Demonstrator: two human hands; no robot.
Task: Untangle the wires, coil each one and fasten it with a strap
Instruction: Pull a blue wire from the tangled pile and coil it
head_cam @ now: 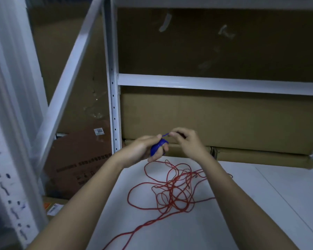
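- Dim storage corner: a smooth white desk [260, 204] runs from the near edge to a far wall of plain brown cardboard boxes [215, 121], framed by a white metal shelving rack [114, 98] with a row of small holes down its upright.
- Left hand [145, 147] is held above the far part of the desk, its grip clenched round a small, tightly wound coil of blue wire [158, 147]; the fingers curl under the bundle and the thumb lies over its top.
- Right hand [186, 141] is just beside it to the right, thumb and forefinger pinching the free blue end that leads up out of the coil; the other fingers are curled in.
- The short blue strand between the two hands looks taut.
- Thin red wire [172, 192] lies loose on the desk below and between the forearms, a tangle of overlapping rounded loops with one long strand trailing toward the near edge, left of centre.
- Neither hand touches the red tangle.
- Right of the tangle the white surface is open out to the right edge; to the left the desk ends close by, dropping to a dark brown printed carton [79, 163] standing lower down.
- A white label with numbers sits on that carton's upper corner.
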